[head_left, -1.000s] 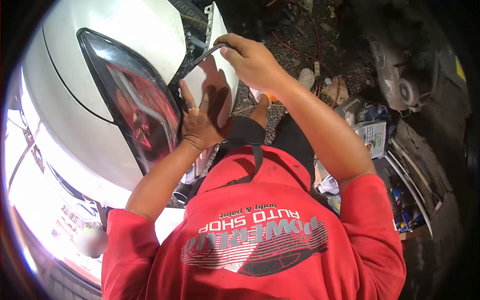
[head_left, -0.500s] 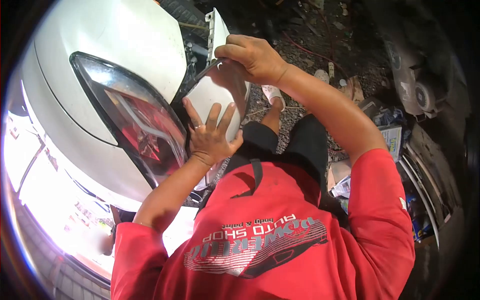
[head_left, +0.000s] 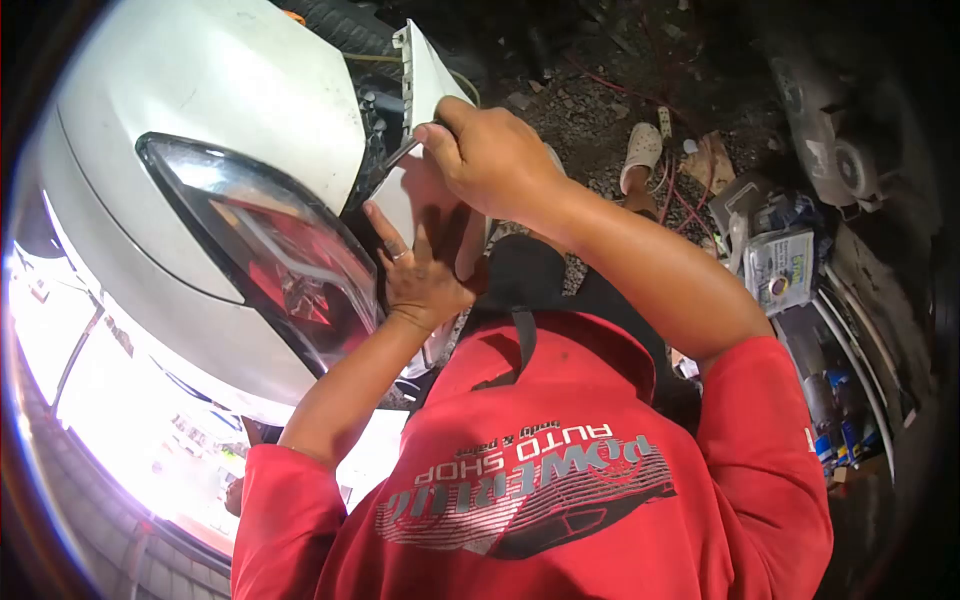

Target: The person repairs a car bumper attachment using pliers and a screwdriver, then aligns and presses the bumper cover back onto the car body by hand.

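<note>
Fingers apart, my left hand (head_left: 428, 288) lies against the face of a glossy white panel (head_left: 398, 208). My right hand (head_left: 500, 165) grips the panel's dark upper edge between thumb and fingers, casting a shadow on it. Beside the panel, on the left, a red and clear lamp (head_left: 290, 260) sits in the white car body (head_left: 220, 80). Above the panel stands a white body piece with clip tabs (head_left: 425, 75). My right hand and forearm hide part of the panel.
A tyre (head_left: 335, 25) shows at the top. Red cords (head_left: 690, 200) cross the gravel near a light clog (head_left: 643, 148). At the right are a plastic-wrapped package (head_left: 780, 268), long curved strips (head_left: 860, 360) and a grey car part (head_left: 815, 140).
My right hand has moved down and slightly left along with the panel's upper edge. The left hand stays on the panel face. The legs below have shifted.
</note>
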Tool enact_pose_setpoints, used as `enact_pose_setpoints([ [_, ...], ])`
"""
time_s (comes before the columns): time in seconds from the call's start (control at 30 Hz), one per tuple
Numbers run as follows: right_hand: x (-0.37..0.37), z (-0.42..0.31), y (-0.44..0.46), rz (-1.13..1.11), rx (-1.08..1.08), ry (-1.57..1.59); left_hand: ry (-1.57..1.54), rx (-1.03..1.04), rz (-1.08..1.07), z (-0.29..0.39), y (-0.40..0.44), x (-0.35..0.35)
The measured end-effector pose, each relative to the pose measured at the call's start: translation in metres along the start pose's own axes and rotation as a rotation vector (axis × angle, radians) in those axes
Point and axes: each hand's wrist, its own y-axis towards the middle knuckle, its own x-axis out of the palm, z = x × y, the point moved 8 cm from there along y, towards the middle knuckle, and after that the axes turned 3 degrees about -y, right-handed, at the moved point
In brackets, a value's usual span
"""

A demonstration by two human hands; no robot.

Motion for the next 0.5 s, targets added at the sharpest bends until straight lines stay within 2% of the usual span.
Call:
enact_pose_setpoints([
  [0.1,-0.001,-0.010,-0.008,0.044,0.041,-0.078,-0.009,-0.020,-0.048,0.003,0.007,-0.005],
  [0.2,-0.004,-0.015,-0.008,0.070,0.116,-0.098,-0.069,0.023,0.024,0.000,0.000,-0.008],
  [0.27,-0.004,-0.014,-0.004,0.016,0.254,-0.116,-0.091,0.029,0.049,0.000,0.000,-0.010],
  [0.3,-0.007,-0.019,0.000,0.025,0.246,-0.133,-0.102,0.036,0.047,0.000,-0.002,-0.009],
  [0.37,0.000,-0.013,0.004,-0.103,0.402,-0.113,-0.091,0.052,0.070,-0.001,-0.002,-0.012],
  [0.4,-0.003,-0.018,0.006,-0.093,0.400,-0.130,-0.075,0.066,0.078,0.001,-0.003,-0.013],
  [0.47,-0.004,-0.020,0.004,-0.109,0.576,-0.155,-0.118,0.072,0.090,0.003,-0.004,-0.021],
  [0.5,-0.006,-0.030,0.006,-0.099,0.563,-0.174,-0.143,0.073,0.091,0.002,-0.004,-0.025],
])
